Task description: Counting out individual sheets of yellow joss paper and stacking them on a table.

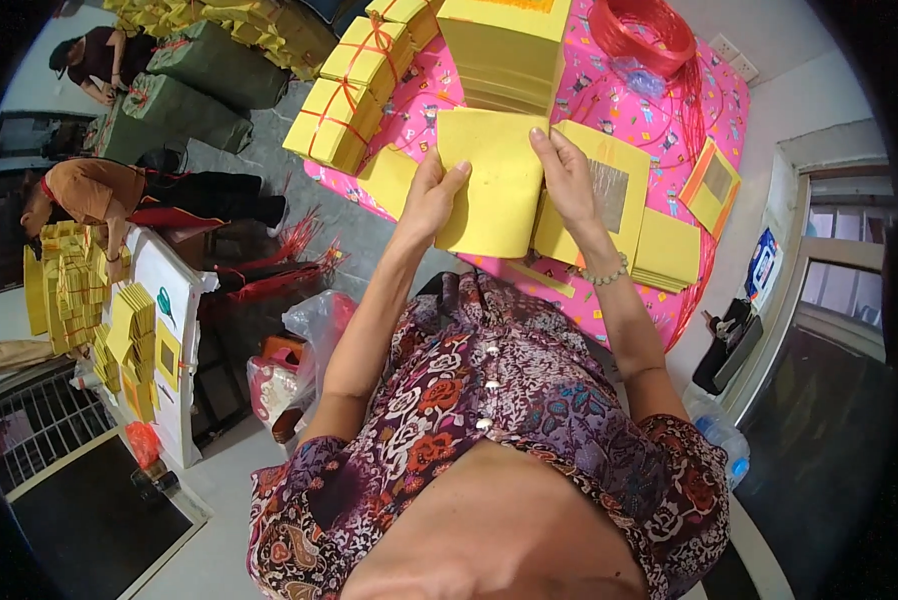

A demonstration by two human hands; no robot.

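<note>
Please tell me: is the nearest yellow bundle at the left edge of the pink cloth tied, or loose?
Tied: red string passes across the top of the yellow bundle; its underside is hidden.

On this table [424, 112], tied bundles [344, 115] sit left of a tall stack [499, 55], a coil [659, 55] right. Before the stack, I see paper [487, 185] between both hands [572, 182]. Off left, piles [79, 290] lie on another table [159, 262].

Floral blouse [434, 385], white buttons [492, 384], beaded bracelet [606, 279]
</note>
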